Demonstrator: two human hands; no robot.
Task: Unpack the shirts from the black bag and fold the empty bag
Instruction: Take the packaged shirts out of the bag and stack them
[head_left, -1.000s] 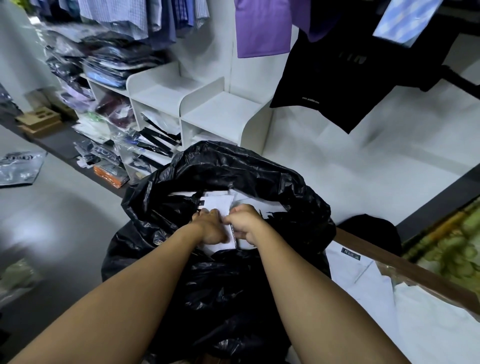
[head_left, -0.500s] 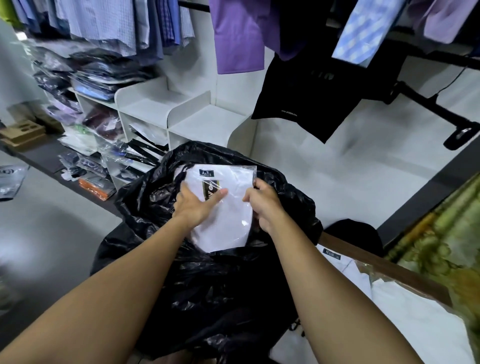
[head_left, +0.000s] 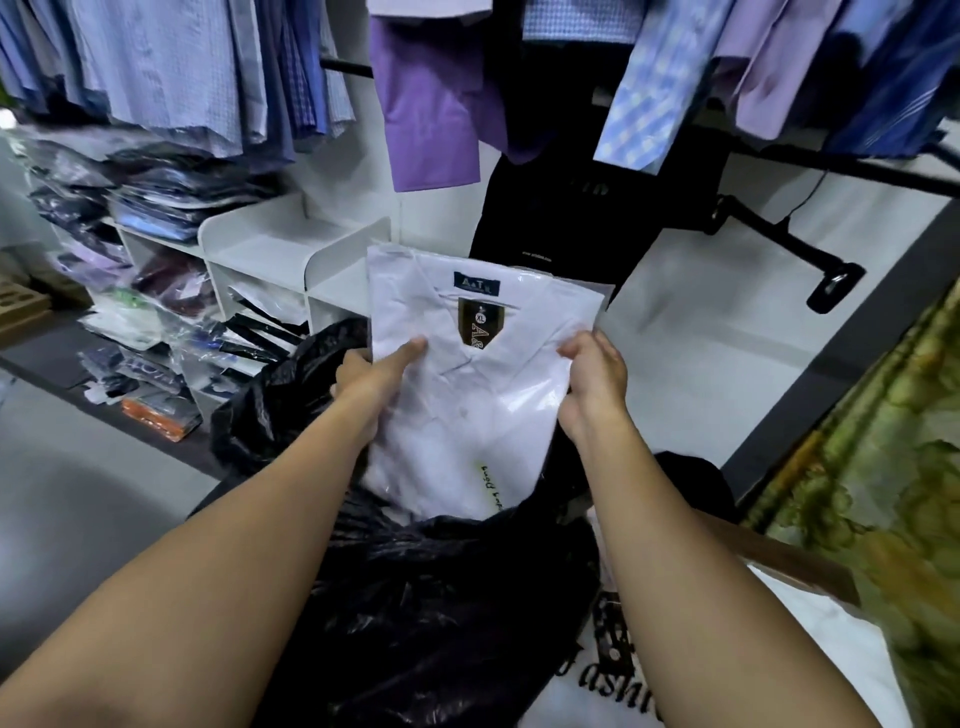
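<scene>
A white shirt packed in clear plastic (head_left: 467, 374), with a blue label and a dark XL tag, stands upright, most of it above the mouth of the black bag (head_left: 415, 587). My left hand (head_left: 371, 376) grips its left edge, thumb across the front. On the opposite edge my right hand (head_left: 592, 376) holds it with fingers curled over the plastic. The shirt's bottom end is still inside the crumpled bag, which sits low in the middle between my forearms. The bag's inside is hidden.
White shelf cubbies (head_left: 291, 254) with stacked packed shirts stand at the left. Shirts hang on a rail (head_left: 831, 166) above. More white packed shirts (head_left: 779, 649) lie at the lower right beside a wooden edge and a green patterned cloth (head_left: 883, 493).
Both hands have lifted the packed white shirt upward, from deep inside the bag to mostly above its mouth. The view has tilted up toward the hanging shirts.
</scene>
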